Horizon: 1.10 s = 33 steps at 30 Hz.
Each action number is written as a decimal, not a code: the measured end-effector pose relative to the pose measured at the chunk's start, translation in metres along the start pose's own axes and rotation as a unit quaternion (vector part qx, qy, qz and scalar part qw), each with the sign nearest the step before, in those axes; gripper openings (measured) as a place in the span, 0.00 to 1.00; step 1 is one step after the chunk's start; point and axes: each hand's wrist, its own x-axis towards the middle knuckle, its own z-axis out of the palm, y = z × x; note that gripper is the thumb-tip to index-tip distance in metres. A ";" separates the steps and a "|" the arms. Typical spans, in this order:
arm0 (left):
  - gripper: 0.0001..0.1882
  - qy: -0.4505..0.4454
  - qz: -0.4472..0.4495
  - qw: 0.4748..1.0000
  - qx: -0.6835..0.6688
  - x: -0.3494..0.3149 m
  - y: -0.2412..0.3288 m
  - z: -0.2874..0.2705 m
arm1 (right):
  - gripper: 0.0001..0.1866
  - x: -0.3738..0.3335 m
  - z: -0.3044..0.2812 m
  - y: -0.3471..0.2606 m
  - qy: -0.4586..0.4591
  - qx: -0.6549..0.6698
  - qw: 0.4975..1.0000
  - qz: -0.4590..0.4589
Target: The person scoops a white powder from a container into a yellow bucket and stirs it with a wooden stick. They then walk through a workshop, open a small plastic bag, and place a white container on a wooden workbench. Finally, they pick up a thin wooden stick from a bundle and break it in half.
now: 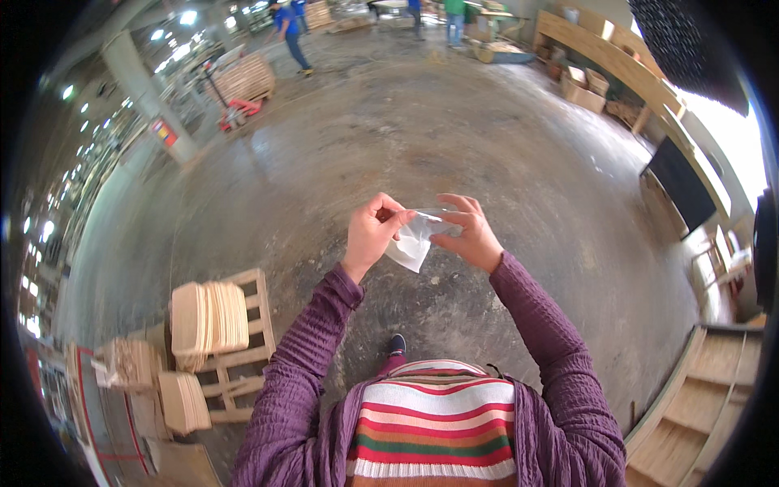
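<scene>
Out in front of me, above the floor, I hold a small clear plastic bag [412,243] with something white in its lower part. My left hand [375,231] pinches the bag's upper left edge between thumb and fingers. On the other side, my right hand [468,231] has its thumb and fingertips at the upper right edge, with the fingers curved round the film. The bag hangs tilted between the two hands, its lower corner pointing down. What the white content is cannot be made out.
Stacked thin wooden panels [209,318] stand on a wooden pallet [258,304] at the lower left. A wooden shelf unit [698,398] is at the lower right. Further off are a red pallet jack [238,114], a concrete column [146,89], a long wooden bench [600,49] and several people [290,34].
</scene>
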 end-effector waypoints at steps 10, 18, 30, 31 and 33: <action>0.09 -0.148 -0.028 0.983 -0.106 0.060 -0.055 -0.037 | 0.14 0.031 0.045 0.004 0.066 0.042 0.986 0.148; 0.10 -0.239 0.006 0.960 -0.149 0.062 -0.031 -0.033 | 0.17 0.008 0.039 -0.039 0.122 -0.027 0.974 0.187; 0.10 -0.427 0.041 0.882 -0.196 -0.067 0.066 0.035 | 0.15 -0.168 0.019 -0.173 0.307 -0.068 0.900 0.300; 0.10 -0.446 0.038 0.872 -0.197 -0.085 0.074 0.042 | 0.15 -0.189 0.020 -0.187 0.320 -0.059 0.892 0.314; 0.10 -0.483 0.032 0.851 -0.205 -0.125 0.086 0.057 | 0.14 -0.235 0.023 -0.212 0.345 -0.043 0.873 0.342</action>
